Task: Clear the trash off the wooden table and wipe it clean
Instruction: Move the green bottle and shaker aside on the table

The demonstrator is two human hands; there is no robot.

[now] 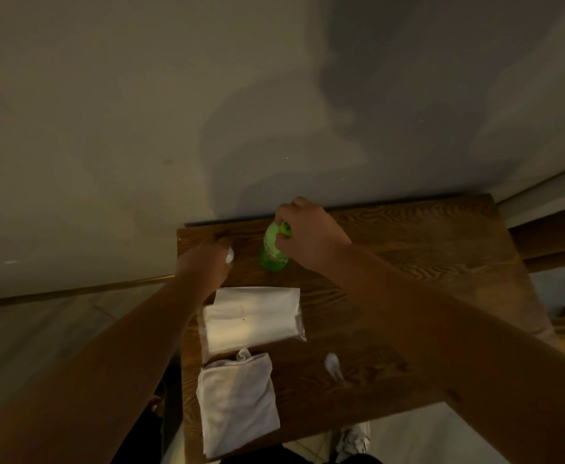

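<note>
Dim light falls on a plain pale wall (140,112) behind a dark wooden bench (425,262), whose far edge sits against that wall. Near the far edge stands a green bottle (272,252), upright, with the right hand (311,236) closed over its top from above; the fingers (283,214) curl around the cap and neck, gripping the bottle. Just left of the bottle, the left hand (204,262) rests low over the wood with its fingers bent inward, and a small white scrap (230,255) shows at its thumb side; the blur makes it hard to say whether that hand is pinching the scrap or merely lying beside it. Closer in, a clear packet (252,318) of white napkins lies flat near the bench's left edge, partly under the left forearm. Nearer still, touching the packet's near side, a folded white cloth (237,403) lies along the left edge and reaches the near edge of the bench. To the right of the cloth, apart from it, a small crumpled white wad (333,365) sits on the bare wood beneath the right forearm. Below the near edge a pale shoe (353,440) shows on the floor.
</note>
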